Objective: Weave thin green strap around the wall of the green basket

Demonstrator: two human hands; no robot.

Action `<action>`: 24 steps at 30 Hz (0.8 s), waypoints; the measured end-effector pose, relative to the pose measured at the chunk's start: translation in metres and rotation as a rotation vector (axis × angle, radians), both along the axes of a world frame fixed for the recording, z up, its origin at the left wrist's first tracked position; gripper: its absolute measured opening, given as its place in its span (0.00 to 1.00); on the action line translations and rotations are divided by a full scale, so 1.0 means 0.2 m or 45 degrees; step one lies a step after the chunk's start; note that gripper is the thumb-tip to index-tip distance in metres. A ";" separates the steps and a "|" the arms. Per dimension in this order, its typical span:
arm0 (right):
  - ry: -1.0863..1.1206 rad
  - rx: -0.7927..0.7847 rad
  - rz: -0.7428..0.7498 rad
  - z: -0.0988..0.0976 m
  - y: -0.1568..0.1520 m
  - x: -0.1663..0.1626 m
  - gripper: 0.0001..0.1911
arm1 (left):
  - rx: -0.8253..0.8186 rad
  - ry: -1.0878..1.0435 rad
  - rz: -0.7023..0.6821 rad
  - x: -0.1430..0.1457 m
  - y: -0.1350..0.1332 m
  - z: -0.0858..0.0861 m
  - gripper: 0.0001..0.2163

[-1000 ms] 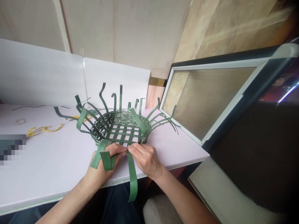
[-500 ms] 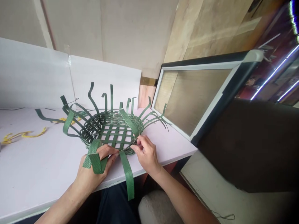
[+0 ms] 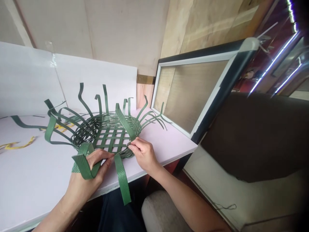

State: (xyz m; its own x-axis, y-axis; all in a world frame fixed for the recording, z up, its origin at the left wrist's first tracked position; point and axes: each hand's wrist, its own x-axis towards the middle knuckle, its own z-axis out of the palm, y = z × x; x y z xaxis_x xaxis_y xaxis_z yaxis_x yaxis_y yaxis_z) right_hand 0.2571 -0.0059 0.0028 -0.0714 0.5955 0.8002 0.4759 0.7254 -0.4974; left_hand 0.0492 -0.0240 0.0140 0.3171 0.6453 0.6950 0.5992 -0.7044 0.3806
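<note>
A partly woven green basket [image 3: 112, 120] rests on the table near its front edge, with an open lattice base and wide flat strips sticking out around its rim. My left hand [image 3: 96, 164] pinches the near rim at the front left, and a curled green strap [image 3: 84, 167] loops over its back. At the front right, my right hand [image 3: 143, 154] is closed in a pinch on a thin weaving strand at the rim. Between both hands a wide green strap [image 3: 123, 180] hangs down over the table's edge. The fingertips partly cover the strand.
Yellow strands [image 3: 21, 144] lie at the left on the pale table [image 3: 36, 187]. A dark-framed panel [image 3: 195, 93] leans at the table's right end. White boards [image 3: 96, 71] stand along the back. A grey padded seat [image 3: 156, 212] is below the front edge.
The whole view has shifted, so basket and hands appear farther left. Both hands keep their pinch at the rim; the right one has moved slightly away from the left along it.
</note>
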 end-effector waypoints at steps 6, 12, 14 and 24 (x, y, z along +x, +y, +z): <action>-0.273 0.404 -0.239 -0.03 -0.08 -0.02 0.07 | -0.012 -0.062 -0.006 0.02 0.00 0.02 0.07; -0.741 0.415 -0.287 -0.04 -0.07 -0.04 0.13 | -0.015 -0.085 0.004 0.03 -0.01 0.01 0.06; -0.782 0.494 -0.343 -0.04 -0.07 -0.05 0.11 | -0.002 -0.083 -0.002 0.03 -0.01 0.00 0.06; -0.722 0.691 -0.361 -0.06 -0.05 -0.07 0.09 | 0.077 -0.039 -0.040 0.02 0.00 -0.08 0.07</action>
State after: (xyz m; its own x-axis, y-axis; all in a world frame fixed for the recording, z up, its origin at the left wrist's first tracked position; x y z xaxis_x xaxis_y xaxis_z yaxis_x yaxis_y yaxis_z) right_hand 0.2428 -0.0164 -0.0082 -0.4553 0.1938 0.8690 0.7497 0.6099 0.2568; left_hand 0.0523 -0.0246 -0.0011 0.3146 0.5917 0.7422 0.5649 -0.7451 0.3545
